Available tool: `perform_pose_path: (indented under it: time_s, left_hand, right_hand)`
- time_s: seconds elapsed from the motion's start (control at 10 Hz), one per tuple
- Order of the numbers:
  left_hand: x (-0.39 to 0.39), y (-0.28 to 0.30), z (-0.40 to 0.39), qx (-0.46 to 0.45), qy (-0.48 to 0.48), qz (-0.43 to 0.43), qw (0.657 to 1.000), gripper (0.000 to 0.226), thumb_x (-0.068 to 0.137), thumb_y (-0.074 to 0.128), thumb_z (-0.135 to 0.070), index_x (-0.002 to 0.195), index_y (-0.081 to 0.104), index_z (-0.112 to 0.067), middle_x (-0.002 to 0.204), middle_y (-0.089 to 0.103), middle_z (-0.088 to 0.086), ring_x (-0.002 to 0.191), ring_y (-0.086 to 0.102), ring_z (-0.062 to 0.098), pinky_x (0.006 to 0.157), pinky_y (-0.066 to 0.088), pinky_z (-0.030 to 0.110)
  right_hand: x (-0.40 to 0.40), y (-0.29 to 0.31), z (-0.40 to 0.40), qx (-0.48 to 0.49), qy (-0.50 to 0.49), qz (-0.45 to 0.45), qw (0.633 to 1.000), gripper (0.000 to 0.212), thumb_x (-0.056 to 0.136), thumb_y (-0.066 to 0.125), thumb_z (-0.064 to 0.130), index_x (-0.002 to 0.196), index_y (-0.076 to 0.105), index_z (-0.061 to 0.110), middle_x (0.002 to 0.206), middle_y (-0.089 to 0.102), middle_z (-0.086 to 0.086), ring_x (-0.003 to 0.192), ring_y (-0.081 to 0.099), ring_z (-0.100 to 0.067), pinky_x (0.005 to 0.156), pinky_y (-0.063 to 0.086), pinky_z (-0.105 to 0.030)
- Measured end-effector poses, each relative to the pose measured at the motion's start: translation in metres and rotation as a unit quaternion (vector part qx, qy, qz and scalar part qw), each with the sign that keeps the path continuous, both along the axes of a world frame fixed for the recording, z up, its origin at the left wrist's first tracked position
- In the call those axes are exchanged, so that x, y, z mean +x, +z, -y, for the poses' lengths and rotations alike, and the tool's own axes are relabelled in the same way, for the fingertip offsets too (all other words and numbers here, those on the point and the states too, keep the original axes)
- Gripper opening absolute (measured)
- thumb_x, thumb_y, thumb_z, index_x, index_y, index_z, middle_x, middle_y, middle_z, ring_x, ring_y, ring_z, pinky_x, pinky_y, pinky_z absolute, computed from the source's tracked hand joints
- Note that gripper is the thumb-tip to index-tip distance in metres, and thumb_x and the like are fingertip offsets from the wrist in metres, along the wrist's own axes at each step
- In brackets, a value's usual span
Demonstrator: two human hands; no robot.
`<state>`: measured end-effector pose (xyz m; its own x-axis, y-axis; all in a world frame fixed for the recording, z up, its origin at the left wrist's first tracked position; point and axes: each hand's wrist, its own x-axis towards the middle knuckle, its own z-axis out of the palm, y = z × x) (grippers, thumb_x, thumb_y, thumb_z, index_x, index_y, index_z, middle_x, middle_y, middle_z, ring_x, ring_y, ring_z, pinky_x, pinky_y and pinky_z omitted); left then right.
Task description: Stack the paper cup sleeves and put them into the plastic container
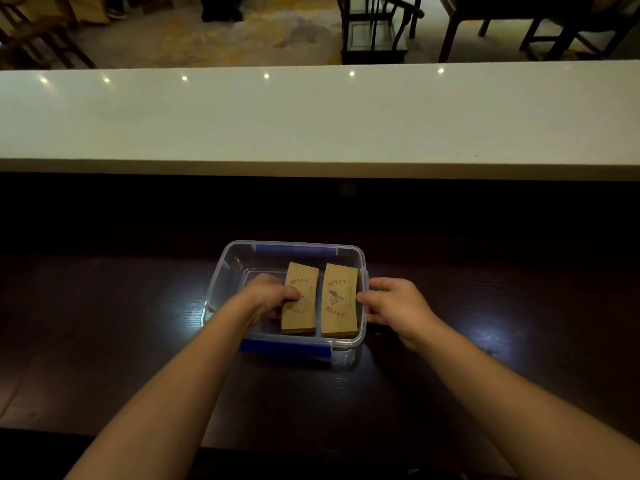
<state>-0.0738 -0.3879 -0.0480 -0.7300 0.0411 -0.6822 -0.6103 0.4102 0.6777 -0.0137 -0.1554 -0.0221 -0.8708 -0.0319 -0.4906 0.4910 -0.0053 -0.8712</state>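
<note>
A clear plastic container [221, 282] with blue clips sits on the dark wooden table. Inside it lie two stacks of brown paper cup sleeves side by side, the left stack [304, 313] and the right stack [341, 299], each printed with a leafy design. My left hand [268, 294] reaches into the container and grips the left stack at its left edge. My right hand [393, 303] rests against the container's right wall from outside, fingers touching the rim, thumb near the right stack.
A long white counter [311, 116] runs across behind the dark table [104, 323]. Beyond it are dark wooden chairs [374, 26] on a pale floor.
</note>
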Motion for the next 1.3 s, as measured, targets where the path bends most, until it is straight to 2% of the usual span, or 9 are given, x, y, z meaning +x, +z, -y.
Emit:
perform_pose_path:
  time_s: [0.1, 0.4, 0.7, 0.8, 0.9, 1.0, 1.1, 1.2, 1.3]
  left_hand:
    - [0.0, -0.002, -0.005, -0.019, -0.003, -0.006, 1.0, 0.016, 0.084, 0.067, -0.015, 0.098, 0.062, -0.009, 0.093, 0.072, 0.009, 0.08, 0.07, 0.019, 0.06, 0.057, 0.031]
    - [0.002, -0.005, -0.006, -0.019, 0.01, -0.012, 1.0, 0.015, 0.084, 0.068, -0.018, 0.097, 0.062, -0.017, 0.088, 0.07, 0.002, 0.074, 0.067, 0.011, 0.048, 0.049, 0.022]
    - [0.005, -0.003, -0.01, -0.007, 0.034, -0.002, 0.999, 0.019, 0.085, 0.066, -0.021, 0.101, 0.058, -0.015, 0.098, 0.068, 0.008, 0.083, 0.065, 0.018, 0.057, 0.05, 0.029]
    - [0.005, 0.0, -0.008, 0.006, 0.034, 0.003, 0.999, 0.019, 0.087, 0.06, -0.029, 0.1, 0.059, -0.016, 0.099, 0.066, 0.009, 0.089, 0.064, 0.022, 0.07, 0.053, 0.034]
    - [0.004, 0.009, -0.005, -0.004, 0.058, -0.019, 0.998, 0.027, 0.088, 0.056, -0.035, 0.106, 0.059, -0.014, 0.092, 0.061, 0.004, 0.084, 0.058, 0.018, 0.072, 0.049, 0.032]
    - [0.004, 0.024, -0.002, -0.02, 0.098, -0.083, 0.992, 0.022, 0.089, 0.052, -0.031, 0.1, 0.058, -0.013, 0.072, 0.05, 0.001, 0.063, 0.048, 0.016, 0.068, 0.048, 0.035]
    - [0.009, 0.049, -0.011, -0.031, 0.085, -0.166, 0.982, 0.016, 0.091, 0.048, -0.026, 0.091, 0.059, -0.015, 0.069, 0.049, 0.001, 0.06, 0.046, 0.016, 0.058, 0.039, 0.032]
    - [0.018, 0.082, -0.036, -0.152, 0.034, -0.313, 0.937, 0.025, 0.091, 0.05, -0.032, 0.109, 0.063, -0.021, 0.089, 0.062, -0.001, 0.077, 0.058, 0.012, 0.062, 0.045, 0.027]
    - [0.028, 0.118, -0.076, -0.24, -0.028, -0.425, 0.872, 0.04, 0.09, 0.051, -0.039, 0.124, 0.058, -0.021, 0.107, 0.063, -0.002, 0.088, 0.058, 0.008, 0.068, 0.042, 0.022]
  right_hand:
    - [-0.004, 0.0, 0.002, -0.003, 0.0, -0.002, 1.0, 0.02, 0.087, 0.06, 0.001, 0.104, 0.069, 0.008, 0.096, 0.075, -0.011, 0.083, 0.074, -0.02, 0.066, 0.059, -0.028]
    - [-0.009, -0.004, 0.002, 0.003, 0.004, 0.002, 1.0, 0.021, 0.087, 0.062, 0.005, 0.105, 0.069, 0.011, 0.096, 0.076, -0.008, 0.084, 0.074, -0.018, 0.068, 0.06, -0.03]
    - [-0.007, -0.003, 0.002, 0.006, 0.005, 0.001, 1.0, 0.021, 0.087, 0.062, 0.004, 0.104, 0.069, 0.013, 0.096, 0.076, -0.007, 0.084, 0.074, -0.017, 0.065, 0.059, -0.027]
    - [-0.007, -0.002, 0.002, 0.014, 0.003, 0.004, 1.0, 0.023, 0.087, 0.063, 0.007, 0.109, 0.066, 0.012, 0.098, 0.075, -0.007, 0.085, 0.073, -0.017, 0.07, 0.06, -0.031]
    - [-0.005, 0.0, 0.001, 0.043, 0.005, -0.004, 0.999, 0.031, 0.085, 0.066, 0.012, 0.116, 0.062, 0.01, 0.099, 0.073, -0.006, 0.088, 0.072, -0.021, 0.079, 0.059, -0.037]
    - [-0.005, 0.004, -0.006, 0.073, -0.004, -0.021, 0.997, 0.034, 0.085, 0.066, 0.021, 0.116, 0.06, 0.008, 0.102, 0.069, -0.009, 0.092, 0.066, -0.019, 0.085, 0.056, -0.039]
    - [-0.004, 0.015, -0.02, 0.096, -0.001, -0.044, 0.994, 0.032, 0.084, 0.066, 0.024, 0.113, 0.063, 0.011, 0.098, 0.068, -0.011, 0.089, 0.065, -0.021, 0.082, 0.057, -0.04]
    - [-0.004, 0.026, -0.045, 0.144, 0.004, -0.07, 0.987, 0.048, 0.082, 0.067, 0.026, 0.127, 0.057, 0.01, 0.108, 0.067, -0.009, 0.101, 0.063, -0.026, 0.093, 0.052, -0.047]
    - [0.0, 0.048, -0.074, 0.23, 0.01, -0.112, 0.967, 0.05, 0.08, 0.068, 0.028, 0.126, 0.059, 0.01, 0.109, 0.069, -0.009, 0.099, 0.062, -0.023, 0.092, 0.05, -0.04]
